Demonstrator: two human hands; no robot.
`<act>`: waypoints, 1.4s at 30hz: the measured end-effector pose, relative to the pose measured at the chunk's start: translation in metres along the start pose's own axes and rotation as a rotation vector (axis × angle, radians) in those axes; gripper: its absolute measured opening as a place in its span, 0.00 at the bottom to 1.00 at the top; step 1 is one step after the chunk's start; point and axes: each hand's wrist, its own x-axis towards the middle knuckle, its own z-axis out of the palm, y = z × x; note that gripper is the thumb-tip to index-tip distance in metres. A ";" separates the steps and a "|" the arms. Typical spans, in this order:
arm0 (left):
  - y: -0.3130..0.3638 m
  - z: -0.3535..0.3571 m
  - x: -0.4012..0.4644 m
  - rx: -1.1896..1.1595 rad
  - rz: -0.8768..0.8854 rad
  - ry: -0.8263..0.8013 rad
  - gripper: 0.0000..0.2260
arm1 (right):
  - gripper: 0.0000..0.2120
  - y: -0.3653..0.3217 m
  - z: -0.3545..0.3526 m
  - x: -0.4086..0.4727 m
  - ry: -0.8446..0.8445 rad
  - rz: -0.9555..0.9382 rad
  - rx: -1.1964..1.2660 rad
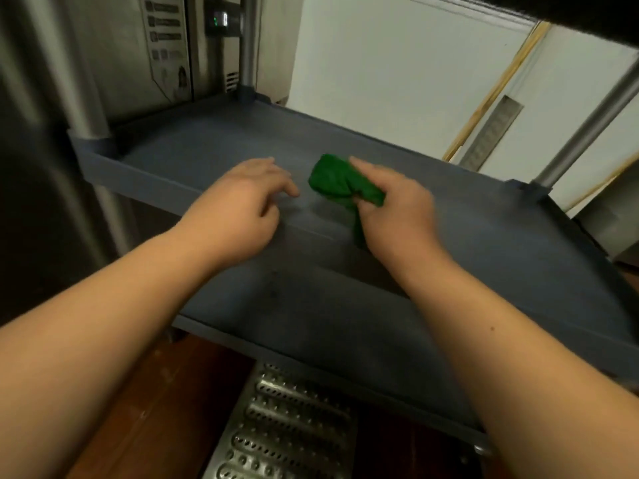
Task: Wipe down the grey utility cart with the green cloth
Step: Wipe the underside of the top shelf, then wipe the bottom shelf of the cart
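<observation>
The cloth (337, 183) is bunched in the right hand (390, 216), pinched between thumb and curled fingers, with a tail hanging below the palm; the wad lies over the shelf (193, 146) of the cart, though contact cannot be told. The left hand (238, 209) is held beside it with loosely bent fingers, holding nothing. The cloth is judged light, soft and limp, so a bunched grip suits it, and it is best spread flat under the palm for wiping. The cart is judged stiff and heavy, with raised rims where dirt may gather.
</observation>
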 end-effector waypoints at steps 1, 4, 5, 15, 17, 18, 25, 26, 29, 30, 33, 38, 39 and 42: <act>-0.001 -0.005 -0.013 0.025 0.017 0.021 0.18 | 0.25 -0.007 -0.006 -0.010 0.051 -0.082 0.045; -0.007 -0.012 -0.051 0.100 0.035 0.028 0.16 | 0.27 -0.024 -0.023 -0.051 0.087 -0.346 0.064; -0.011 -0.012 -0.064 0.115 0.037 0.023 0.16 | 0.26 -0.026 -0.025 -0.068 0.054 -0.423 0.065; -0.049 0.091 -0.131 0.255 -0.154 -0.406 0.18 | 0.29 0.129 0.088 -0.218 -0.675 0.066 -0.033; -0.047 0.122 -0.131 0.236 -0.182 -0.511 0.19 | 0.26 0.159 0.108 -0.225 -0.603 0.250 -0.053; -0.044 0.137 -0.131 0.222 -0.198 -0.550 0.19 | 0.25 0.171 0.113 -0.227 -0.542 0.332 -0.037; -0.026 0.210 -0.124 0.166 -0.278 -0.728 0.29 | 0.22 0.234 0.098 -0.212 -0.370 0.385 -0.075; -0.022 0.220 -0.122 0.135 -0.270 -0.740 0.30 | 0.22 0.241 0.095 -0.207 -0.330 0.400 -0.084; -0.011 0.250 -0.121 0.053 -0.244 -0.721 0.32 | 0.22 0.266 0.081 -0.201 -0.269 0.504 -0.130; -0.010 0.258 -0.123 0.047 -0.224 -0.714 0.33 | 0.23 0.278 0.073 -0.203 -0.283 0.539 -0.164; -0.010 0.279 -0.134 0.089 -0.163 -0.738 0.33 | 0.28 0.320 0.041 -0.219 -0.369 0.648 -0.286; -0.016 0.291 -0.139 0.157 -0.131 -0.777 0.34 | 0.36 0.360 0.007 -0.230 -0.583 0.770 -0.513; -0.016 0.291 -0.136 0.155 -0.130 -0.761 0.34 | 0.37 0.361 0.005 -0.229 -0.604 0.782 -0.562; -0.016 0.293 -0.132 0.139 -0.148 -0.771 0.33 | 0.39 0.359 0.006 -0.224 -0.624 0.889 -0.605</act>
